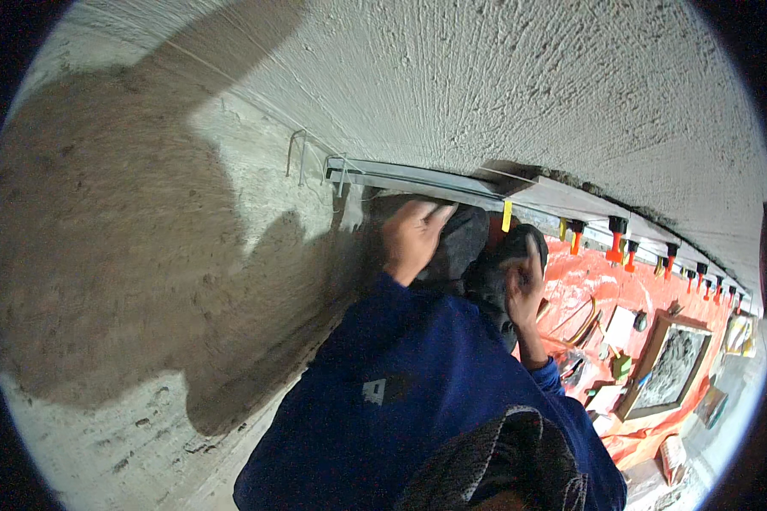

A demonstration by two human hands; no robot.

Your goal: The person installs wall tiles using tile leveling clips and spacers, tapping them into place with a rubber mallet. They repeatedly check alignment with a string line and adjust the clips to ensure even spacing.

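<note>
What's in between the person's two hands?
In the head view, dark rounded shapes, perhaps shoes or knees, lie between the left hand and the right hand. I can't tell which.

— Where are the hands?
— The blurred bare left hand (411, 243) is below the long grey metal rail (426, 182), near to it. The blurred bare right hand (526, 288) is below the rail's right part.
— And right of this rail?
— Red clips with black caps (616, 240), in a row.
</note>
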